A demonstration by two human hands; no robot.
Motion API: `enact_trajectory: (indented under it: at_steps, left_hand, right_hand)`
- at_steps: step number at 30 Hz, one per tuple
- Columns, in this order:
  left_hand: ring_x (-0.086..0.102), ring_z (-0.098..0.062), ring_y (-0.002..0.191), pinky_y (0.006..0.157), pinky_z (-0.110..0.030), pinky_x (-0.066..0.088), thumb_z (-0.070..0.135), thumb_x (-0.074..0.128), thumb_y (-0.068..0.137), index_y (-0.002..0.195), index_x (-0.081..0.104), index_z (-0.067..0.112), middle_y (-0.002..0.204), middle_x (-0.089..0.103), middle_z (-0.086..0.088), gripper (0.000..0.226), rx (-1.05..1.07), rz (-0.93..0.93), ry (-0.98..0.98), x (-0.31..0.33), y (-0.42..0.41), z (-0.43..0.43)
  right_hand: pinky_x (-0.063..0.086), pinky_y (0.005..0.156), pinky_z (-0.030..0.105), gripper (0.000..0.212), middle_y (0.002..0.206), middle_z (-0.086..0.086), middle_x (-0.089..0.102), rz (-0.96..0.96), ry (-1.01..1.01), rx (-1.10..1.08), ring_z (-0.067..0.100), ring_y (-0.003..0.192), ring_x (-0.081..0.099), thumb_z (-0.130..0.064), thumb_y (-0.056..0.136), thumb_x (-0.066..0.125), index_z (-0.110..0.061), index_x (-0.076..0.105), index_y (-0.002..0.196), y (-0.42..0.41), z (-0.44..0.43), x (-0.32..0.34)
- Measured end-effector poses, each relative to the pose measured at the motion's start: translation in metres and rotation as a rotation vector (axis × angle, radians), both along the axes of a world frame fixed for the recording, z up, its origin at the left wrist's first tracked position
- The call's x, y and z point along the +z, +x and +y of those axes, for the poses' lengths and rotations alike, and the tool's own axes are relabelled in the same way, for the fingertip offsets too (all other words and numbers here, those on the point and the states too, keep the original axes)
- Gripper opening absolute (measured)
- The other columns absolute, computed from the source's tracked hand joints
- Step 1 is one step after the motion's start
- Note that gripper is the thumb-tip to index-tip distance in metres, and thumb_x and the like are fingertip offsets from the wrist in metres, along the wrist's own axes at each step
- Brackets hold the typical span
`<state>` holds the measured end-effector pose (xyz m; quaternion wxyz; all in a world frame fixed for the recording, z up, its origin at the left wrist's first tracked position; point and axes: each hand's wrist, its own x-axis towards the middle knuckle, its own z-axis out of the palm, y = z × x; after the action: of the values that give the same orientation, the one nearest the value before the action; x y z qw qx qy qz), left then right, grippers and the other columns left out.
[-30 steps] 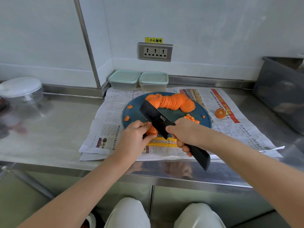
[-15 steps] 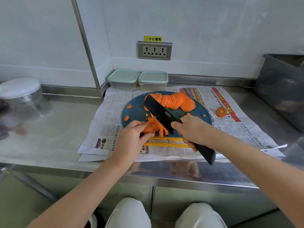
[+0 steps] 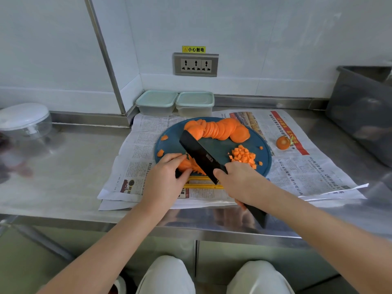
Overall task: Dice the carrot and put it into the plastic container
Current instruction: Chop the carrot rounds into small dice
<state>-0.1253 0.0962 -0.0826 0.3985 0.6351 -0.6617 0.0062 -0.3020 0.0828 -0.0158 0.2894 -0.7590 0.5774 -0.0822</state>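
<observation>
Stainless steel surface (image 3: 63, 177) carries a printed newspaper sheet (image 3: 307, 172), and on that lies a round dark-blue cutting board (image 3: 214, 145) just beyond both hands. Well beyond the left hand (image 3: 165, 179), against the wall, stand a clear plastic container with a pale green lid (image 3: 156, 102) and a second container (image 3: 195, 102) touching it. Both are lidded, and no carrot shows in either.

The right hand (image 3: 239, 181) is wrapped tightly round the handle of a black cleaver-shaped knife (image 3: 199, 155), whose blade slants across the board away from it. Past the blade tip lies a fanned row of orange carrot slices (image 3: 218, 130), as yet uncut. Just beyond the right hand's knuckles is a heap of small orange carrot cubes (image 3: 242, 156). The left hand's curled fingers pinch a bundle of orange carrot strips (image 3: 191, 165) against the blade's flank. A cut-off carrot end (image 3: 283, 142) lies on the paper, well off to the right hand's outer side.

By my reckoning the dicing is under halfway, and the transfer has not begun. Compared with half a second ago, the blade has shifted clear of the cube heap, which now shows in full; the left hand keeps its place.
</observation>
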Motion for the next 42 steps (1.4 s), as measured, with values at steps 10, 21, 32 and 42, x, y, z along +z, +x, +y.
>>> enact_trajectory:
  at_steps: [10,21,32,42]
  left_hand:
    - [0.063,-0.018,0.096,0.082,-0.021,0.044,0.019,0.075,0.079,0.113,0.068,0.007,0.112,0.064,-0.004,0.036,0.004,0.024,0.003,0.0,0.001,-0.003]
    - [0.063,-0.012,0.088,0.081,-0.023,0.05,0.024,0.071,0.081,0.109,0.067,0.011,0.105,0.063,0.002,0.031,-0.014,0.034,0.022,-0.001,0.003,-0.003]
    - [0.048,-0.004,0.098,0.089,-0.025,0.037,0.024,0.064,0.089,0.094,0.069,0.027,0.101,0.054,0.012,0.007,-0.101,-0.006,0.264,0.06,0.014,-0.035]
    - [0.058,-0.002,0.08,0.066,-0.017,0.041,0.03,0.08,0.073,0.086,0.07,0.026,0.081,0.061,0.017,0.016,-0.335,-0.212,0.7,0.072,0.006,-0.077]
  right_hand:
    - [0.04,0.04,0.027,0.031,0.055,0.011,0.048,-0.071,0.13,-0.065,0.02,0.03,0.046,-0.028,0.099,0.04,-0.003,0.047,0.081,-0.009,0.001,0.02]
    - [0.04,0.034,0.023,0.032,0.058,0.009,0.047,-0.01,0.112,-0.099,0.016,0.032,0.046,-0.027,0.1,0.038,-0.006,0.046,0.077,-0.009,0.001,0.015]
    - [0.049,0.042,0.029,0.032,0.059,0.011,0.05,-0.068,0.131,-0.11,0.02,0.036,0.048,-0.032,0.1,0.04,-0.003,0.05,0.091,-0.018,-0.009,0.023]
    - [0.044,0.036,0.025,0.035,0.058,0.01,0.047,-0.105,0.158,-0.131,0.018,0.033,0.045,-0.031,0.1,0.041,0.001,0.05,0.091,-0.03,-0.01,0.02]
